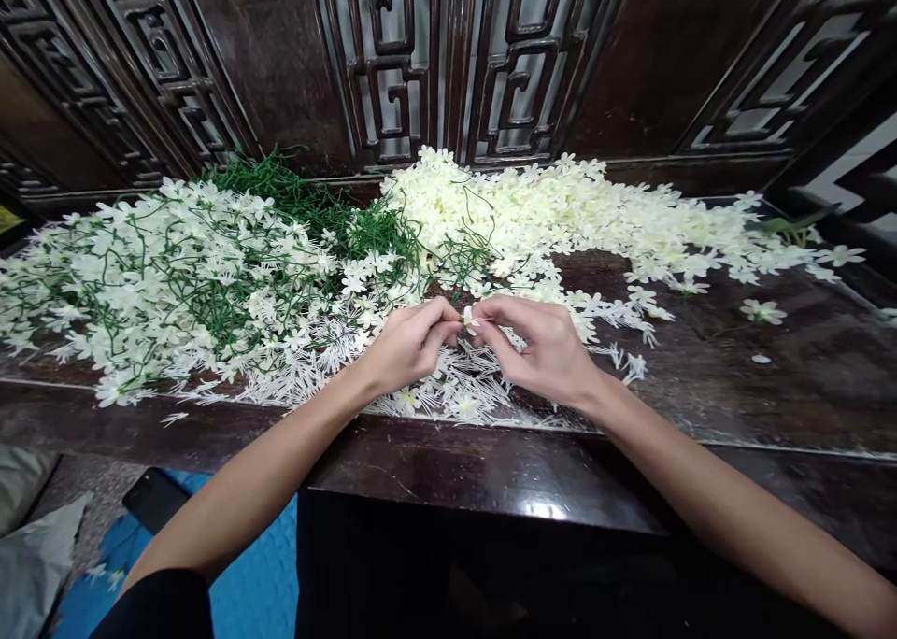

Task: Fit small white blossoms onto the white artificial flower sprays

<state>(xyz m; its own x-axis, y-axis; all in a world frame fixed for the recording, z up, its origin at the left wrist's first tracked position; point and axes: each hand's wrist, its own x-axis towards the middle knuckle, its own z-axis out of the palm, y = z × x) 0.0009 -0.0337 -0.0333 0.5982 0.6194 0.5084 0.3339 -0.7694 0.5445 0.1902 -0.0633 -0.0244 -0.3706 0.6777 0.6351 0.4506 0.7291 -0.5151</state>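
Just above the bench's front part, my left hand (415, 347) and my right hand (543, 345) meet fingertip to fingertip. Between them is a small white artificial flower (469, 319) with a bit of green at its base. Both hands are closed in a pinch on it; the fingers partly hide it. To the left lies a heap of white artificial flowers on green stems (161, 256). Loose flower heads (533, 205), white to cream, are piled behind my hands and to the right. Thin white plastic sprigs (308, 368) are strewn below my hands.
Bare green stems (280, 191) lie in a tangle at the back. The dark wooden bench (805, 387) has a carved openwork backrest (459, 60). A single flower (763, 312) lies at right. On the floor side at lower left are a phone (155, 499) and blue fabric (256, 564).
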